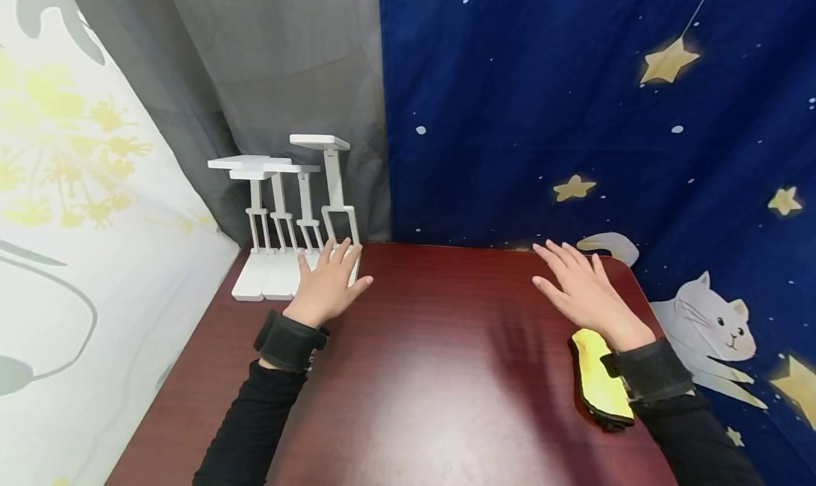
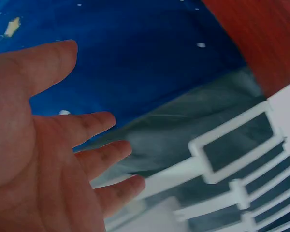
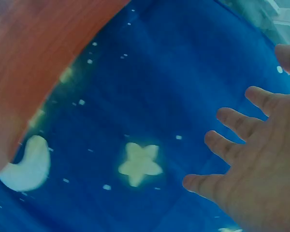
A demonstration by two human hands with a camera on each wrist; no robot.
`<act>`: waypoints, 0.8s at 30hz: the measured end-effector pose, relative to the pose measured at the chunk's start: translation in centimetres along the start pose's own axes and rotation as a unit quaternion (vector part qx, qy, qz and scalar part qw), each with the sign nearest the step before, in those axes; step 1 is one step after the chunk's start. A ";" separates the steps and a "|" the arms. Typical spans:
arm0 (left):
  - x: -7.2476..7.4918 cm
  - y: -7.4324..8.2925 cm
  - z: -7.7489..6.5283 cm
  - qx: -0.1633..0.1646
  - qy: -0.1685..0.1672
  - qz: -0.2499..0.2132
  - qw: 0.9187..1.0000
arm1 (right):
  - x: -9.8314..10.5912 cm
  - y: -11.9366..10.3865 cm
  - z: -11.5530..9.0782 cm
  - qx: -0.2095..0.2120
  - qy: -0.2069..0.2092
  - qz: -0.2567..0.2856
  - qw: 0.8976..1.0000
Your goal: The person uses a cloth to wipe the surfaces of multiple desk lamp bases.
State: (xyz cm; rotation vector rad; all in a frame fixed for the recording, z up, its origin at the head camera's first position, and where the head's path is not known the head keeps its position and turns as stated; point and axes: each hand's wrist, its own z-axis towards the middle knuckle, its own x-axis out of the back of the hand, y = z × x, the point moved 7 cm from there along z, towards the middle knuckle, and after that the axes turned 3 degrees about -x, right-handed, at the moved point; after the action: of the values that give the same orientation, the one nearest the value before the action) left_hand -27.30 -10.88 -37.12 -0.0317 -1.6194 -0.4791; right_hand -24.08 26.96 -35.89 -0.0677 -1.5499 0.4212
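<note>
My left hand (image 1: 326, 282) has its fingers spread and holds nothing; in the head view it overlaps the bases of several white stands (image 1: 258, 273) at the table's back left. These stands have flat tops on slim posts, and their forked posts (image 2: 234, 140) show beyond the fingers in the left wrist view. Over the right side of the table, my right hand (image 1: 586, 291) is spread with nothing in it, its shadow falling on the tabletop. A folded yellow cloth (image 1: 599, 380) with a black edge lies just below that hand, partly covered by the wrist.
The dark red wooden table (image 1: 433, 373) reaches back to a grey curtain (image 1: 306, 61) and a blue curtain (image 1: 478, 117) printed with stars and a cat. A white patterned cloth (image 1: 95, 224) hangs along the left side.
</note>
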 end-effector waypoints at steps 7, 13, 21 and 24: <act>-4.7 -5.0 3.0 0.005 -0.005 -0.015 1.000 | -5.4 4.9 -2.3 -0.040 -0.019 0.018 0.999; -9.6 -7.9 5.3 0.015 -0.015 -0.011 1.000 | -10.2 9.6 -4.9 -0.109 -0.005 0.001 0.994; -13.3 -8.8 6.1 0.023 -0.028 -0.020 0.999 | -13.4 12.5 -6.9 -0.229 0.089 0.001 0.969; -14.5 -9.1 6.2 0.020 -0.014 -0.021 0.999 | -14.0 13.2 -7.4 -0.283 0.113 0.003 0.953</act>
State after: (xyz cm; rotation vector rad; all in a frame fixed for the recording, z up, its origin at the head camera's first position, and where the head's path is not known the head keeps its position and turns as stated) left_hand -34.22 -13.34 -53.75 0.0262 -1.6603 -0.4808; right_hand -19.30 36.59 -53.53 -0.5475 -1.3999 -0.0387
